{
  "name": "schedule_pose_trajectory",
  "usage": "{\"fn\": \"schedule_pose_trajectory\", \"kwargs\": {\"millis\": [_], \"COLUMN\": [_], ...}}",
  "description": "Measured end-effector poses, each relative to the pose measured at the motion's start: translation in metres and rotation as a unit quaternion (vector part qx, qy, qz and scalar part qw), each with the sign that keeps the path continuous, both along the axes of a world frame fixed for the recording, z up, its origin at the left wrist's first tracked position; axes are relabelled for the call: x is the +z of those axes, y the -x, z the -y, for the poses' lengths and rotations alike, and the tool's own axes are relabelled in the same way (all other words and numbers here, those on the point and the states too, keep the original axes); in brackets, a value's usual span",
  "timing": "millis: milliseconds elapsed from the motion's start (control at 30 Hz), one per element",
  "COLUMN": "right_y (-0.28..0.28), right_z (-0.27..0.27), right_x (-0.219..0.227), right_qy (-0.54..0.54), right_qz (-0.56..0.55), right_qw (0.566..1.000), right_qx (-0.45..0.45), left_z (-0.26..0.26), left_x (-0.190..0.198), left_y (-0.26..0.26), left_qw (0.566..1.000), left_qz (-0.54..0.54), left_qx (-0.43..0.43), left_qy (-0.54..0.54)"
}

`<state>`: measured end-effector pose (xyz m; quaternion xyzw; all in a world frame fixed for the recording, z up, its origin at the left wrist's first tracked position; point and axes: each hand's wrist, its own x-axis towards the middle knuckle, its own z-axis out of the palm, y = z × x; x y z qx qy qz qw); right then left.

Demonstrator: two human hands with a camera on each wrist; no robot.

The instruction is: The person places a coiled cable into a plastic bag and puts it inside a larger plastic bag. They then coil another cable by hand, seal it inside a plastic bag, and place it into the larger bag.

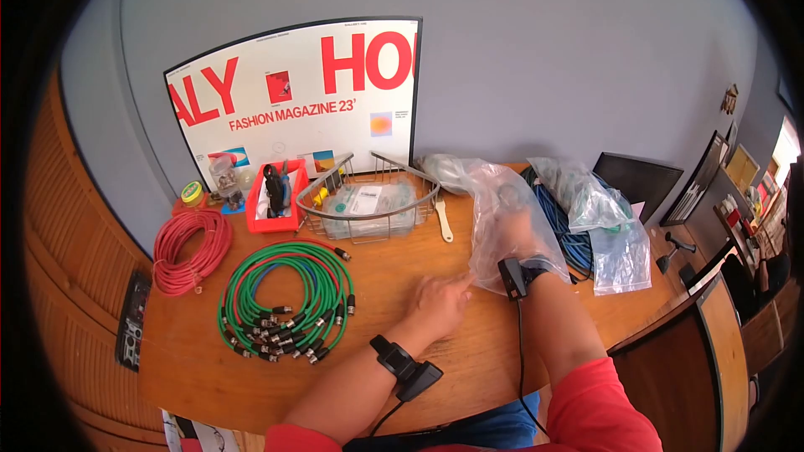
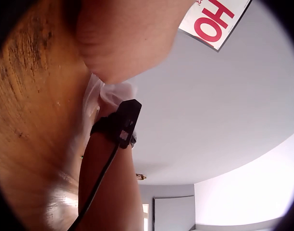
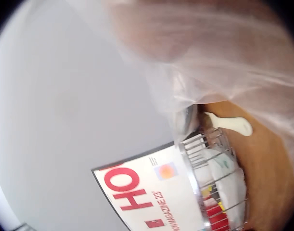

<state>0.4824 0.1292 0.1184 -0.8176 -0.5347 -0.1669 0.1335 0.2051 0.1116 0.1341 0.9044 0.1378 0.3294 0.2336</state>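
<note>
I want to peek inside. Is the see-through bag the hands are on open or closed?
Open. The right hand is inside the clear bag, seen through the plastic, and the left hand is at its mouth edge.

Bare table [image 1: 469, 351] is left open in front of the body. To the left, passage is blocked by the green cable coil [image 1: 285, 301]; behind, by the wire basket [image 1: 368, 201]; to the right, by plastic bags [image 1: 603, 226].

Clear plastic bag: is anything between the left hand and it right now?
Nothing visible. The left hand sits on the table with its fingertips right at the lower edge of the clear plastic bag. The right hand is inside that bag.
</note>
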Motion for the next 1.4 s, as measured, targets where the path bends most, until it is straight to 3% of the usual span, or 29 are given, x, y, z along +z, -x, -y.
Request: {"fn": "schedule_pose_trajectory", "kwargs": {"millis": [33, 67, 100, 133, 167, 200, 267, 367, 433, 533, 567, 633, 733, 900, 967, 1000, 1033, 1100, 1133, 1200, 1233, 1300, 1333, 1400], "right_y": [0.042, 0.069, 0.083, 0.094, 0.101, 0.105, 0.107, 0.102, 0.124, 0.149, 0.153, 0.146, 0.129, 0.100, 0.114, 0.137, 0.162, 0.199, 0.206, 0.214, 0.214, 0.212, 0.214, 0.222], "right_z": [0.011, 0.024, 0.040, 0.053, 0.062, 0.070, 0.087, 0.110, 0.126, 0.137, 0.137, 0.129, 0.112, 0.102, 0.120, 0.130, 0.137, 0.142, 0.142, 0.140, 0.135, 0.117, 0.108, 0.093], "right_x": [0.028, 0.051, 0.069, 0.083, 0.093, 0.098, 0.100, 0.046, 0.037, 0.034, 0.032, 0.026, 0.034, 0.023, 0.033, 0.053, 0.076, 0.115, 0.123, 0.133, 0.129, 0.110, 0.105, 0.095], "right_qy": [-0.169, -0.318, -0.317, -0.173, -0.017, -0.015, 0.086, 0.002, 0.025, 0.033, 0.020, 0.005, 0.113, 0.101, 0.150, 0.176, 0.177, 0.234, 0.231, 0.178, 0.176, 0.216, 0.214, 0.288], "right_qz": [-0.313, -0.582, -0.583, -0.434, -0.258, -0.258, -0.087, -0.106, -0.088, -0.063, -0.052, -0.056, -0.071, -0.109, -0.007, 0.047, 0.043, -0.105, -0.111, -0.256, -0.260, -0.291, -0.293, -0.269], "right_qw": [0.933, 0.743, 0.743, 0.872, 0.946, 0.947, 0.992, 0.992, 0.992, 0.987, 0.984, 0.982, 0.987, 0.985, 0.987, 0.983, 0.983, 0.965, 0.965, 0.929, 0.929, 0.866, 0.865, 0.834], "right_qx": [-0.046, -0.087, -0.090, -0.147, -0.193, -0.194, -0.024, 0.062, 0.090, 0.146, 0.171, 0.181, 0.088, 0.087, 0.048, 0.037, 0.038, 0.052, 0.050, 0.197, 0.199, 0.345, 0.347, 0.387], "left_z": [0.000, -0.001, -0.001, 0.000, 0.000, 0.001, 0.004, 0.007, 0.007, 0.007, 0.006, 0.007, 0.009, 0.002, -0.011, -0.019, -0.030, -0.065, -0.077, -0.102, -0.116, -0.135, -0.140, -0.144], "left_x": [0.000, 0.001, 0.002, 0.001, 0.001, 0.001, 0.010, 0.018, 0.019, 0.011, 0.007, -0.002, 0.011, 0.046, 0.066, 0.076, 0.083, 0.078, 0.083, 0.087, 0.083, 0.074, 0.070, 0.062], "left_y": [0.000, 0.001, 0.001, 0.001, 0.001, 0.001, 0.004, 0.009, 0.010, 0.007, 0.005, 0.006, 0.014, 0.029, 0.043, 0.056, 0.070, 0.106, 0.126, 0.166, 0.185, 0.220, 0.232, 0.250], "left_qw": [1.000, 1.000, 0.999, 0.999, 0.998, 0.996, 0.995, 0.993, 0.991, 0.989, 0.996, 0.997, 0.994, 0.991, 0.989, 0.986, 0.976, 0.985, 0.978, 0.963, 0.954, 0.925, 0.924, 0.867], "left_qz": [-0.002, -0.020, -0.039, -0.040, -0.045, -0.050, -0.051, -0.044, -0.039, -0.085, -0.024, 0.032, 0.050, 0.062, 0.072, 0.022, -0.029, 0.003, -0.009, -0.037, -0.053, -0.137, -0.139, -0.261], "left_qx": [-0.002, -0.004, -0.006, -0.007, 0.001, 0.010, 0.023, 0.067, 0.102, 0.081, 0.072, 0.071, 0.100, 0.118, 0.124, 0.143, 0.160, 0.144, 0.182, 0.252, 0.284, 0.355, 0.357, 0.424], "left_qy": [0.002, 0.016, 0.030, 0.031, 0.049, 0.068, 0.082, 0.084, 0.075, 0.085, 0.050, 0.014, -0.003, 0.014, 0.020, 0.082, 0.146, 0.100, 0.096, 0.085, 0.080, -0.001, -0.003, -0.019]}}
